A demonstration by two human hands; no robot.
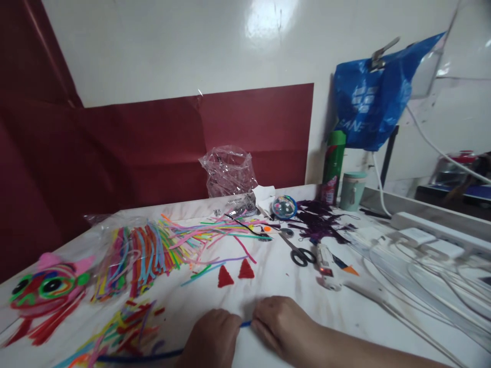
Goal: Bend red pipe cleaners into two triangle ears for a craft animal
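At the front middle of the table, my left hand (215, 335) and my right hand (278, 324) are closed, a little apart, on a blue pipe cleaner (246, 324). Its short stretch shows between them, and a longer blue length (141, 356) runs out to the left of my left hand. Just beyond my hands lie two red fuzzy triangles (225, 276). Cut colourful pipe cleaner pieces (132, 327) are heaped left of my left hand. My fingertips are hidden behind the backs of my hands.
Bundles of pipe cleaners (149, 255) lie left of centre, beside a colourful fuzzy face figure (48, 286). Scissors (301, 253) and a glue gun (328, 268) rest to the right. Farther right are a power strip (433, 237) and cables. A green cup (352, 191) stands behind.
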